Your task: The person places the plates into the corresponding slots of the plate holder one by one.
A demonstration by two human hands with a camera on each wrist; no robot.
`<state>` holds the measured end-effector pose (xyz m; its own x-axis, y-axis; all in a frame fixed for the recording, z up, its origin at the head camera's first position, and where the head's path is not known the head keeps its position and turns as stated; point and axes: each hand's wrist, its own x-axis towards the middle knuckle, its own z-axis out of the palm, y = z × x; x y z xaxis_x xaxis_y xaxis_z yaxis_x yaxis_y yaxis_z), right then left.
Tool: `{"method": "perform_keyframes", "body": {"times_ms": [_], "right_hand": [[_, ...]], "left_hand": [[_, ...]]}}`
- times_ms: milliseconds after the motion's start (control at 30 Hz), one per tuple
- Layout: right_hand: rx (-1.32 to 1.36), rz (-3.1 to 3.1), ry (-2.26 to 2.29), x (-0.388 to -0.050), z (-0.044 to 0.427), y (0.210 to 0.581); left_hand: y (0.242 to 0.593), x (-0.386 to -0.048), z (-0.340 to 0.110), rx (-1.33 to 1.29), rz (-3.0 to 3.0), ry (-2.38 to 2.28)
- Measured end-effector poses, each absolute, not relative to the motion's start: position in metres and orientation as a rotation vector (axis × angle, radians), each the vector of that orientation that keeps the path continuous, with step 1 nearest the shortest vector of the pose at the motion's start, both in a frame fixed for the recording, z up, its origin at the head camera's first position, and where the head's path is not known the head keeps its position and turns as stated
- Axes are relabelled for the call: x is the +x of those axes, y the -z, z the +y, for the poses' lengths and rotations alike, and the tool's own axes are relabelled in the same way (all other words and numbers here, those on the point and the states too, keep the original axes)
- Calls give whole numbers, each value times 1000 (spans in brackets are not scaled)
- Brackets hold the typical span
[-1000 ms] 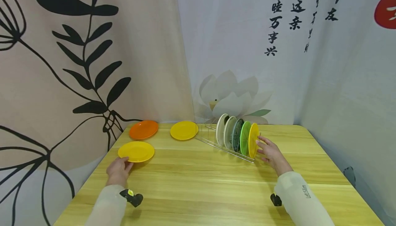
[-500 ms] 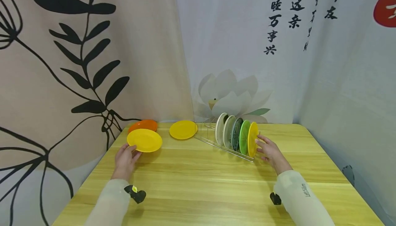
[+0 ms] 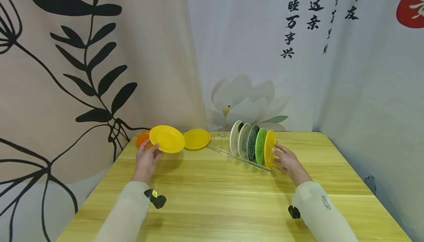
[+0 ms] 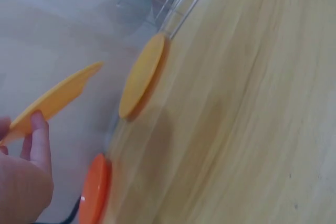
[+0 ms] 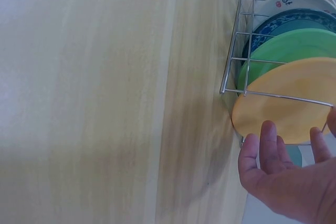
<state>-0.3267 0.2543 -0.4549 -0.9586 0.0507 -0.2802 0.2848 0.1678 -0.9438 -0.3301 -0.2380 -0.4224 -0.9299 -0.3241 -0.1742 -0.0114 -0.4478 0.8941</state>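
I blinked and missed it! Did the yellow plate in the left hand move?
Yes. Against the orange plate in the head view, the yellow plate in the left hand went right and up the picture, partly hiding the orange one.

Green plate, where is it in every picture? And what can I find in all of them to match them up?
Head: right of centre, standing in the wire rack; the green plate is second from the right.
Left wrist: not in it.
Right wrist: right side, partly hidden behind the rack's yellow plate.
Shared landmark: the wire rack, at the top in the left wrist view.
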Motion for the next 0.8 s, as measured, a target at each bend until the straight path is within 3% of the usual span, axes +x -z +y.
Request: {"method": "perform_keyframes", "body": {"times_ms": [800], "right_hand": [[333, 2261, 1882, -328, 254, 457]], "left_hand": [[402, -363, -191, 326, -1661, 2432]]}}
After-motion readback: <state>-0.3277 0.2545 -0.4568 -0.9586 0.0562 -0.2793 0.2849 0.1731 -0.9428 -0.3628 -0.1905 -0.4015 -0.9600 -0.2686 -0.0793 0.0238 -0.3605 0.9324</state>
